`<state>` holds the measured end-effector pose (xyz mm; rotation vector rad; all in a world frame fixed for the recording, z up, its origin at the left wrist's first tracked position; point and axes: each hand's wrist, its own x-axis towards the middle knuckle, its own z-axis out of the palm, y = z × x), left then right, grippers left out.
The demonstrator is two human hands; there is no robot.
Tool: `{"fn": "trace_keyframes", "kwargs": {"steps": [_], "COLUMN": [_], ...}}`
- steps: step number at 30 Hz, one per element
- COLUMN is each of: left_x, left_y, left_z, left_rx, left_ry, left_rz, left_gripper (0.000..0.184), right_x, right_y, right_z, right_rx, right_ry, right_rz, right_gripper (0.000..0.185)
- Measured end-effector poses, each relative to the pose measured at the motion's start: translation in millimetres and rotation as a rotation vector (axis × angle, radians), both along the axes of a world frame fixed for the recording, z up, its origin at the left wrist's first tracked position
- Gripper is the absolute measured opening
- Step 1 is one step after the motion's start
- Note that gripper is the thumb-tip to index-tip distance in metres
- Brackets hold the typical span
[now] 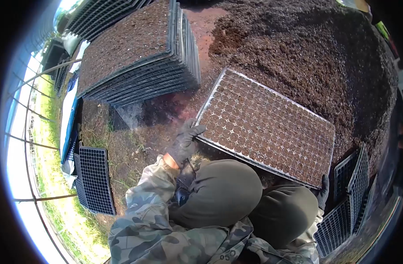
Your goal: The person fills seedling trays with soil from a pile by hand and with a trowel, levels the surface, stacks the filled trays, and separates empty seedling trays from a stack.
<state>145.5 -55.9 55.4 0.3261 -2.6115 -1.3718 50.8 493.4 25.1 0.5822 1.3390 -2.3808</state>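
Soil-filled cell tray [267, 127], right of centre in the frame, is best held level and evenly supported, the left hand [183, 144] with fingers curled on its lower-left corner, the right hand [323, 192] gripping its lower-right corner

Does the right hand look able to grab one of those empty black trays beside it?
Probably yes: the empty black trays stand close by, with nothing visible in between. But the right hand is holding a corner of the filled tray, so it would likely have to let go first.
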Motion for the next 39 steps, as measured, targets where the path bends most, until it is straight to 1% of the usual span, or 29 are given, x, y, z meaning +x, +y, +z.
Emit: {"fn": "trace_keyframes", "kwargs": {"steps": [2, 3, 6, 7, 8, 9, 11, 12, 13, 14, 15, 16, 17, 18, 19, 20, 21, 22, 23, 24, 25, 26, 28, 29, 32, 35, 36, 38, 39], "left_x": [-19, -26, -42, -47, -49, -45, -38, -36, -30, -17, -5, 6, 15, 20, 20, 34, 40, 58, 62, 76, 87, 92, 105, 100, 95, 104, 104, 109, 109], "left_y": [14, 16, -5, -15, -29, -44, -84, -119, -157, -181, -206, -236, -265, -284, -303, -310, -333, -377, -377, -394, -418, -432, -460, -456, -470, -501, -509, -517, -501], "left_z": [43, 54, 92, 104, 117, 128, 152, 151, 149, 163, 177, 182, 186, 195, 206, 209, 211, 197, 202, 197, 194, 188, 171, 165, 136, 126, 127, 128, 132], "left_rx": [1.048, 1.049, 1.011, 1.115, 1.177, 1.233, 1.165, 1.221, 1.278, 1.323, 1.367, 1.353, 1.34, 1.256, 1.16, 0.846, 0.832, 0.926, 0.897, 0.878, 1.047, 0.978, 0.962, 0.77, 0.744, 0.652, 0.648, 0.303, 0.109], "left_ry": [-0.209, -0.124, 0.074, 0.203, 0.291, 0.385, 0.532, 0.598, 0.656, 0.651, 0.638, 0.665, 0.687, 0.752, 0.809, 0.817, 0.778, 0.788, 0.824, 0.785, 0.824, 0.862, 0.846, 0.83, 0.749, 0.659, 0.649, 0.543, 0.469], "left_rz": [0.359, 0.319, 0.261, 0.287, 0.298, 0.304, 0.391, 0.479, 0.565, 0.448, 0.321, 0.293, 0.26, 0.4, 0.534, 0.589, 0.659, 0.596, 0.736, 0.734, 0.857, 0.895, 0.836, 0.849, 0.871, 0.828, 0.822, 0.798, 0.842], "left_gripper": [0.023, 0.022, 0.02, 0.021, 0.021, 0.021, 0.018, 0.017, 0.018, 0.021, 0.024, 0.026, 0.029, 0.03, 0.031, 0.039, 0.037, 0.036, 0.038, 0.039, 0.04, 0.039, 0.038, 0.038, 0.039, 0.04, 0.04, 0.046, 0.048], "right_x": [-6, -12, -62, -89, -108, -128, -171, -184, -189, -191, -197, -206, -212, -215, -213, -219, -193, -178, -164, -153, -142, -131, -120, -116, -107, -110, -110, -109, -112], "right_y": [-14, 8, 38, 33, 3, -17, -76, -121, -172, -224, -268, -310, -356, -396, -437, -472, -501, -525, -546, -564, -578, -588, -598, -598, -597, -615, -612, -606, -604], "right_z": [31, 28, 46, 65, 88, 101, 135, 159, 181, 197, 207, 201, 214, 209, 208, 197, 206, 206, 207, 208, 210, 209, 195, 192, 191, 182, 189, 204, 204], "right_rx": [0.096, 0.397, 0.52, 0.003, 0.011, -0.009, -0.118, -0.206, -0.108, -0.004, -0.152, 0.448, -0.278, 0.303, 0.303, 0.306, 0.479, 0.608, 0.226, -0.16, -0.213, -0.269, -0.098, -0.097, 0.009, 0.244, 0.241, 0.735, 0.865], "right_ry": [0.307, 0.424, 0.713, 0.59, 0.743, 0.77, 0.718, 0.643, 0.704, 0.76, 0.758, 1.118, 0.56, 1.093, 1.052, 1.131, 1.359, 1.593, 1.109, 0.611, 0.462, 0.314, 0.315, 0.303, 0.317, 0.286, 0.277, 0.5, 0.586], "right_rz": [-0.074, -0.077, 0.003, 0.094, 0.176, 0.183, 0.241, 0.286, 0.307, 0.319, 0.415, 0.438, 0.409, 0.522, 0.466, 0.482, 0.444, 0.266, 0.436, 0.548, 0.518, 0.49, 0.513, 0.478, 0.447, 0.451, 0.444, 0.501, 0.518], "right_gripper": [0.034, 0.037, 0.042, 0.045, 0.046, 0.045, 0.044, 0.044, 0.044, 0.044, 0.051, 0.039, 0.042, 0.045, 0.044, 0.047, 0.048, 0.037, 0.036, 0.037, 0.036, 0.037, 0.039, 0.039, 0.039, 0.046, 0.046, 0.053, 0.057]}}
